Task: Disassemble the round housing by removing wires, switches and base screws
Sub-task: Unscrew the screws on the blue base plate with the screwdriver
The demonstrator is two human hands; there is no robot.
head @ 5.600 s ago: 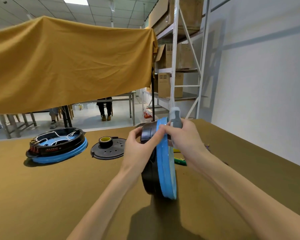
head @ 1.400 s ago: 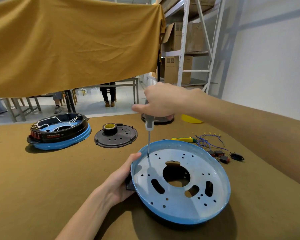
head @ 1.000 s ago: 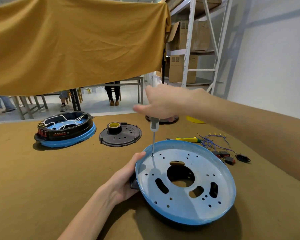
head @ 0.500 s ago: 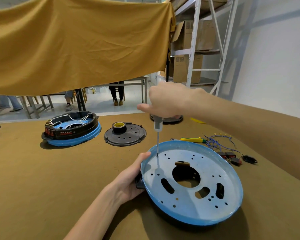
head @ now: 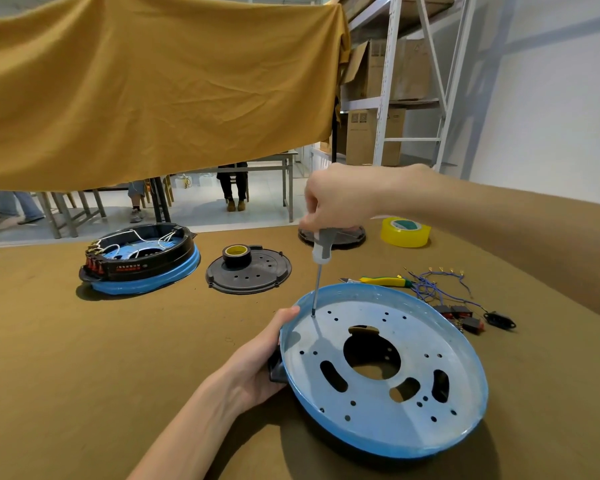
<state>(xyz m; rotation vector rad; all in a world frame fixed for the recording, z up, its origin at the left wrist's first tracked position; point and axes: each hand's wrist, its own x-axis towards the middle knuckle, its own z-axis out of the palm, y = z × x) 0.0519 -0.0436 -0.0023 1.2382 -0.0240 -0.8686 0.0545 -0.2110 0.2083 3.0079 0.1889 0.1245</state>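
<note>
Two stages appear complete: loose wires (head: 433, 285) and switches (head: 463, 315) lie near the table's right edge, apart from the round housing (head: 383, 372); base-up near the front edge, it is gripped at its rim by the left hand (head: 260, 362); the right hand (head: 340, 199) holds a screwdriver (head: 321, 258), tip in a base hole; base screws remain in progress.

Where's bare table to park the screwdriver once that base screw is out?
Best patch: brown cloth left of the left hand, in front of the wired black-and-blue housing and the black perforated disc. Crowded on the right: blue wires, red-and-black switches and yellow-handled cutters lie behind the upturned blue base plate.
</note>
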